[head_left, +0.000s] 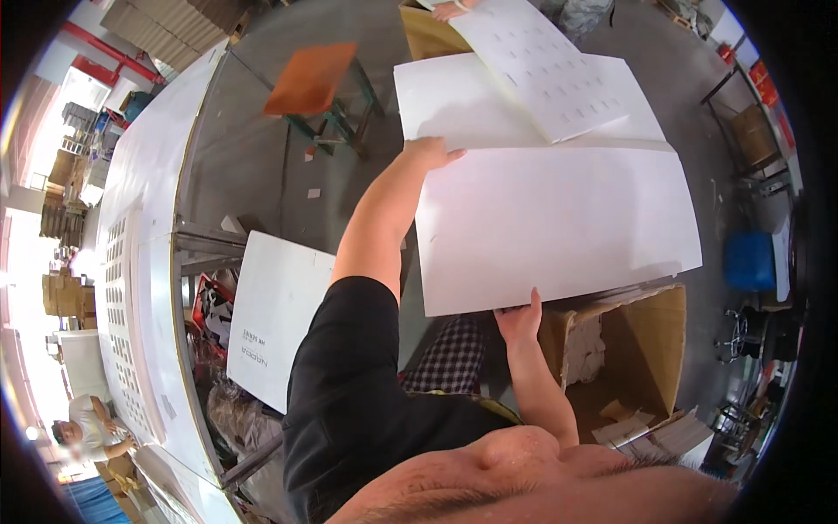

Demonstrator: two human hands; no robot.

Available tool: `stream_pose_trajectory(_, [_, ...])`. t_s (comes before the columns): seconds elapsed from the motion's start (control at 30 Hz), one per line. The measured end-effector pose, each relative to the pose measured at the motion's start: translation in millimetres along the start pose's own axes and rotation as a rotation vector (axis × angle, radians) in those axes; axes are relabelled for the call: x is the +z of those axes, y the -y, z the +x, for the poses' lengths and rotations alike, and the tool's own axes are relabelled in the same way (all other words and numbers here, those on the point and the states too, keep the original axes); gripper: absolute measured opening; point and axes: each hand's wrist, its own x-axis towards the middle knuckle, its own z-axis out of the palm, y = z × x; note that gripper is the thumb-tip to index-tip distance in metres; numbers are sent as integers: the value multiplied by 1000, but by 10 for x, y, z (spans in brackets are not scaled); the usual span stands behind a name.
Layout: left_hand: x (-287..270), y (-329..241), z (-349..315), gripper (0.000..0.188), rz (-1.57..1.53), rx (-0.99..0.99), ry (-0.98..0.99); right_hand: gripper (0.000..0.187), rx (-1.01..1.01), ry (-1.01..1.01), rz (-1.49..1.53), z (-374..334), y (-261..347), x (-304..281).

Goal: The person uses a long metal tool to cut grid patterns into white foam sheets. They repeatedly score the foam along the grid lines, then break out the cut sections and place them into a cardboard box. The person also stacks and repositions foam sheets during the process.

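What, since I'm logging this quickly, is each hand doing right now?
Left hand: closed, holding the large white rectangular card-like sheet near its far-left corner.
Right hand: at the sheet's near edge, fingers mostly hidden; open or closed cannot be told.

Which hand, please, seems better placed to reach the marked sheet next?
Probably the left hand, nearer the marked sheet; the right hand is farther off, at the near edge of the white board.

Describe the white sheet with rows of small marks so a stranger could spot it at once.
Start with the large, plain white rectangular board between the person's left hand and right hand. Just beyond it, toward the picture's top, a long, flat white sheet slants over another plain white panel. Rows of small grey marks set it apart from both.
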Motion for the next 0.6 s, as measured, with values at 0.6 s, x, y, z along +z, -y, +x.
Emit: stream_pose_trajectory(0.6, [561, 606, -345, 41, -1662, -587, -87, 52, 77, -43, -60, 0, 44, 19])
